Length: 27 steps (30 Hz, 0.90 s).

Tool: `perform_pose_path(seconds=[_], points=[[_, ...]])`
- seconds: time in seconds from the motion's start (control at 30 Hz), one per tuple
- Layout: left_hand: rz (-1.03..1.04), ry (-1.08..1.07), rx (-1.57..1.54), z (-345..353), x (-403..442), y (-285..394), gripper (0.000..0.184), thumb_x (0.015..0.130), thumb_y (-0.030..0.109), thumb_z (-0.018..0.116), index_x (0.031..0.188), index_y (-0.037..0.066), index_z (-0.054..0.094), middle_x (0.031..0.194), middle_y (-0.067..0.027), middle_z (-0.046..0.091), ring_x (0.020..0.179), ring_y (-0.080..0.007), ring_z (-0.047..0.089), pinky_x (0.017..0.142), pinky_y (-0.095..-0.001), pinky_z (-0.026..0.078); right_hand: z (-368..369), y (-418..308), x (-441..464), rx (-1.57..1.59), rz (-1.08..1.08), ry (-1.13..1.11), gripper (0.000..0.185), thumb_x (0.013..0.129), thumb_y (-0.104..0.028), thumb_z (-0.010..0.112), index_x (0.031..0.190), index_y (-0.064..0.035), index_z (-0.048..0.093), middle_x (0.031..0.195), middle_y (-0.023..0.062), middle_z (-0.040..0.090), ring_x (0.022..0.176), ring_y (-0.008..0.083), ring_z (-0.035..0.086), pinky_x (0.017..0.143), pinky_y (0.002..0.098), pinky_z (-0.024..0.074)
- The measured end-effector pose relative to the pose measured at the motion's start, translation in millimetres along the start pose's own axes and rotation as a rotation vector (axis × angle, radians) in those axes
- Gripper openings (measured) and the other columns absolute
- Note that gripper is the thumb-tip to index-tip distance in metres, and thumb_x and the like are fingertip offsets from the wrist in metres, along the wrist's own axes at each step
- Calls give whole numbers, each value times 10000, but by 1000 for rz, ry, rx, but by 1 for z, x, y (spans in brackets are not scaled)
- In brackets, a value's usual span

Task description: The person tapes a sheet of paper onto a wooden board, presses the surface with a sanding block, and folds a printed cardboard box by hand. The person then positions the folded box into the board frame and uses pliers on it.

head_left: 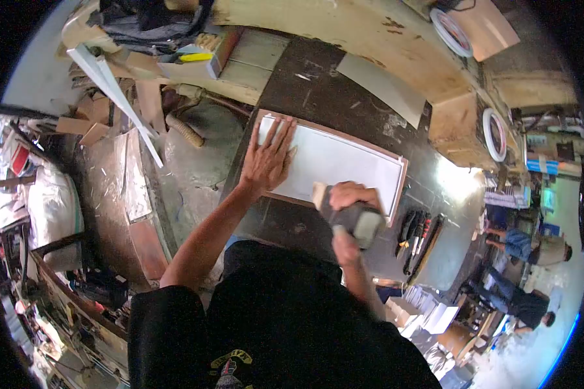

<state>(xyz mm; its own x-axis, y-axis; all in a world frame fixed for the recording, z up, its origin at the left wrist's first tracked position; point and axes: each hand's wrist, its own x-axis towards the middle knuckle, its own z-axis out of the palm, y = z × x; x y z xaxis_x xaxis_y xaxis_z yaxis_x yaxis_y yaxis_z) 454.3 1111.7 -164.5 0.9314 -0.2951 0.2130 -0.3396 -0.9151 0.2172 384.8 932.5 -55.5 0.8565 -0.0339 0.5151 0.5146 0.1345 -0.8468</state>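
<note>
Panel (334,161) lies on the dark surface (305,81), long axis left to right. I see the left hand (266,162) flat on its left end, fingers slightly apart; the right hand (353,194) grips a tool (353,219) by its near-right edge.

Harsh white glare hits my eyes off the right side of the dark tabletop (305,97), while the black shirt (279,311) sinks into shadow. The right hand (352,194) looks slightly smeared, and everything curves towards the round, black edges
</note>
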Motion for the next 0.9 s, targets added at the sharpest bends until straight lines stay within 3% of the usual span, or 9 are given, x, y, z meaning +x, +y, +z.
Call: perform_pose_path(seconds=[0.07, 0.13, 0.3, 0.33, 0.43, 0.47, 0.57, 0.77, 0.9], points=[[22, -15, 15, 4, -3, -3, 640, 1017, 326, 432, 1575, 85, 231, 1625, -121, 258, 1514, -291, 207, 1222, -568, 95, 5, 16, -17, -53, 41, 4, 448, 767, -373, 716, 971, -22, 526, 837, 90, 579, 792, 208, 572, 760, 382, 485], [-79, 47, -36, 3, -4, -2, 689, 997, 366, 481, 1576, 88, 231, 1623, -153, 243, 1515, -310, 198, 1212, -583, 98, 3, 23, -8, -36, 77, -116, 383, 662, -103, 731, 985, -21, 543, 899, 97, 610, 796, 179, 580, 744, 322, 480], [-546, 10, -371, -21, -50, -19, 909, 815, 425, 766, 1526, 68, 326, 1505, -227, 389, 1437, -357, 316, 1161, -596, 182, 2, 2, 9, -12, 332, -53, 301, 700, -85, 704, 949, -27, 545, 903, 109, 623, 835, 176, 594, 872, 338, 490], [-641, 1, -445, -29, -54, -27, 824, 736, 395, 855, 1388, 29, 509, 1327, -209, 568, 1288, -326, 508, 1083, -532, 360, -6, 14, 9, -4, 302, -90, 295, 714, -104, 699, 951, -30, 539, 891, 105, 617, 827, 172, 588, 854, 347, 491], [-782, 106, -920, -21, -78, -47, 702, 685, 381, 907, 1219, 9, 643, 1171, -188, 657, 1132, -271, 627, 945, -442, 504, 10, -3, 24, 74, 386, -70, 333, 726, -196, 700, 952, -25, 525, 839, 90, 586, 778, 168, 554, 788, 372, 483], [-665, 231, -633, -12, -85, -51, 596, 689, 339, 922, 1115, -10, 694, 1047, -178, 711, 894, -218, 708, 733, -383, 577, 18, -9, 31, 147, 256, -104, 355, 711, -215, 705, 944, -20, 522, 825, 85, 574, 760, 170, 539, 763, 372, 475], [-879, 113, -1078, -25, -89, -45, 468, 737, 303, 897, 1025, -24, 727, 900, -150, 746, 739, -204, 727, 622, -335, 578, 35, -15, 31, 238, 128, -196, 369, 667, -208, 716, 919, -27, 516, 787, 68, 549, 712, 157, 505, 693, 337, 454], [-823, 60, -837, -37, -87, -35, 316, 790, 270, 862, 883, -19, 774, 762, -125, 743, 660, -190, 725, 562, -304, 574, 30, 20, 1, 29, 244, -275, 274, 646, -169, 678, 848, -58, 531, 734, 56, 546, 641, 150, 503, 612, 288, 429], [-845, 63, -895, -35, -107, -23, 318, 788, 267, 865, 871, -28, 776, 770, -126, 745, 646, -166, 703, 578, -311, 570, 32, -15, 22, 233, 182, -268, 390, 685, -270, 707, 943, -36, 531, 793, 69, 544, 739, 197, 519, 739, 385, 442]])
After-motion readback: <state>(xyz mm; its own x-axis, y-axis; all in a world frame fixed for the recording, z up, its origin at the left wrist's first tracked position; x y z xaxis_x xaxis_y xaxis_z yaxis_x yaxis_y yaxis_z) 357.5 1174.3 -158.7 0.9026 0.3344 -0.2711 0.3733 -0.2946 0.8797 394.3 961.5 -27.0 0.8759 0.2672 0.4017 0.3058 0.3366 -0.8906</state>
